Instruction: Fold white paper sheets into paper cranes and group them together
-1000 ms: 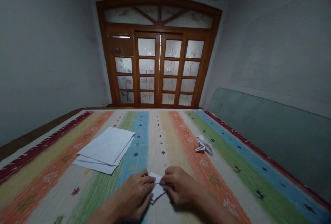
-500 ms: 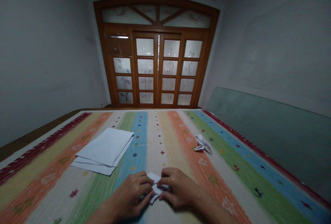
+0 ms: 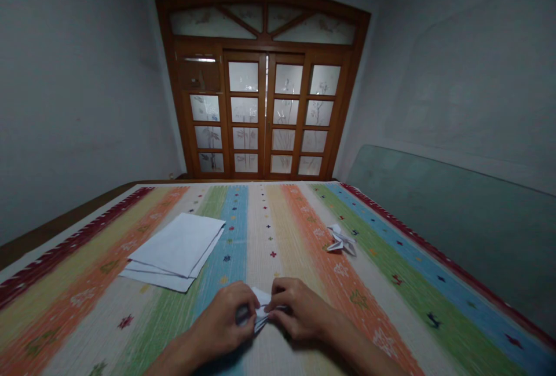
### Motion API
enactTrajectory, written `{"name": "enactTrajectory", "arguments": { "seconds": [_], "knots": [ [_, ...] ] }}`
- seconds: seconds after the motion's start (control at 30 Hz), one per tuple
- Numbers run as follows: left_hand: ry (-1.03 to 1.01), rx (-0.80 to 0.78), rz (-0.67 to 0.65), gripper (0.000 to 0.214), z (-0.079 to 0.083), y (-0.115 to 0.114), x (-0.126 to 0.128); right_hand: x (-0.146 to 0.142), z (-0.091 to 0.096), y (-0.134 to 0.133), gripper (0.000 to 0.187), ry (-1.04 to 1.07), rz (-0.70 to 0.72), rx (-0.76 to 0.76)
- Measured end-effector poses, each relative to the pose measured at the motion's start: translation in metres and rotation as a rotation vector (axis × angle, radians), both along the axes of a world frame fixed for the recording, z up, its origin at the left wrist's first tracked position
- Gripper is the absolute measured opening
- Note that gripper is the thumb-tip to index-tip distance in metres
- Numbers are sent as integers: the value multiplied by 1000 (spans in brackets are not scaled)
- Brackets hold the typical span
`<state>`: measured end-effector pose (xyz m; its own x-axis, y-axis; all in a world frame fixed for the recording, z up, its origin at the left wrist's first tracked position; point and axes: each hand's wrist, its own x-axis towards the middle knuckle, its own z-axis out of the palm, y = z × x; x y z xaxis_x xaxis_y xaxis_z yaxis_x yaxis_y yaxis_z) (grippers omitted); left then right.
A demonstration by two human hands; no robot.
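folded paper [image 3: 262,296]: it is between the two hands, at the near part of the cloth; fingers cover its sides, so the folds are hard to make out.
left hand [image 3: 230,313]: finger and thumb are bent narrow, holding the left side of the paper.
right hand [image 3: 299,310]: it pinches the right side; some fingers are hidden.
forearms [image 3: 180,353]: both are cut off by the lower border.
striped cloth [image 3: 282,231]: its flat surface reaches forward, passing between sheets and figure; dark red bands follow both sides.
loose sheets [image 3: 178,245]: they overlap unevenly, forward-left, apart from the hands.
paper figure [image 3: 341,241]: forward-right, too small for details.
pale green panel [image 3: 434,202]: it stands along the right side.
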<state>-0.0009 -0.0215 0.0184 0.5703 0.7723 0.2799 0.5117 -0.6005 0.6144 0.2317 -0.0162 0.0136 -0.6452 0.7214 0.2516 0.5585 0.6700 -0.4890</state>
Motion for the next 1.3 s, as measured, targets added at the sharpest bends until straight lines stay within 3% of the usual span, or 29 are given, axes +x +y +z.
{"name": "enactTrajectory", "arguments": {
  "seconds": [0.13,0.4,0.6,0.77,0.9,0.97,1.17,1.3],
  "knots": [
    [-12,-32,-12,16,2,-1,2,-1,0,4,13,35,-10,-59],
    [53,-108,101,18,-3,2,-1,-3,3,5,19,68,-30,-151],
    [102,-55,24,16,-5,2,-1,-1,5,2,15,25,-15,-137],
    [174,-23,-56,14,6,-2,-4,-2,-2,2,3,-3,-36,-116],
    [189,-82,-86,35,20,-1,-14,-4,-2,2,2,-12,-19,-111],
    [210,-108,-64,40,26,0,-18,-4,2,0,6,-12,-14,-114],
    [305,-186,4,29,29,6,-22,-6,12,-5,36,-15,-22,-119],
    [332,-231,8,26,30,10,-26,-8,11,-6,38,-35,-23,-97]
  ]
}}
